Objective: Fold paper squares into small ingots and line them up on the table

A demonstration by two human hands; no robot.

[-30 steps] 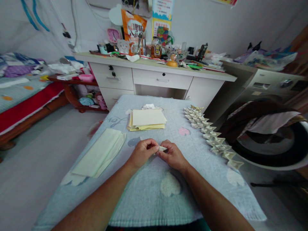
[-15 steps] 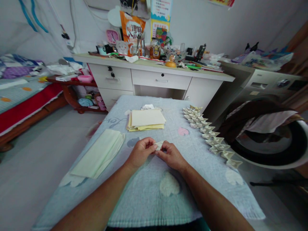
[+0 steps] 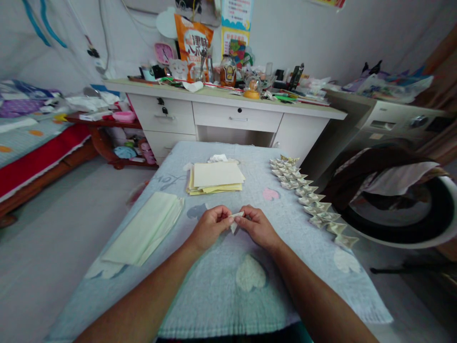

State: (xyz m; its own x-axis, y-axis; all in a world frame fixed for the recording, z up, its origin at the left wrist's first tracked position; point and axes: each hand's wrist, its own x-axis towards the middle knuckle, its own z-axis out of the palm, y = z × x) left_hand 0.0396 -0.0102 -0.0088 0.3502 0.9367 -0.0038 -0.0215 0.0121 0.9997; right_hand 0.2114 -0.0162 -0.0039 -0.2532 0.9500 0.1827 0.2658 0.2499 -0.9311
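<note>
Between my two hands is a small piece of folded paper, pale, with a pointed end hanging down. My left hand pinches its left side, and my right hand grips the right side between thumb and fingers. Both hands are just above the cloth-covered table. Beyond them lies a stack of cream and yellow paper sheets. To the left is a pile of pale green paper. A long row of folded paper pieces with pointed tips runs along the right side.
A white desk crowded with jars, a pink clock and an orange bag stands behind the table. On the right is a washing machine with its door open and clothes hanging out. A bed is at the left.
The folded paper has turned in my fingers, so a point now shows below them. My right fingers have shifted slightly over its top edge. The view has moved a little.
</note>
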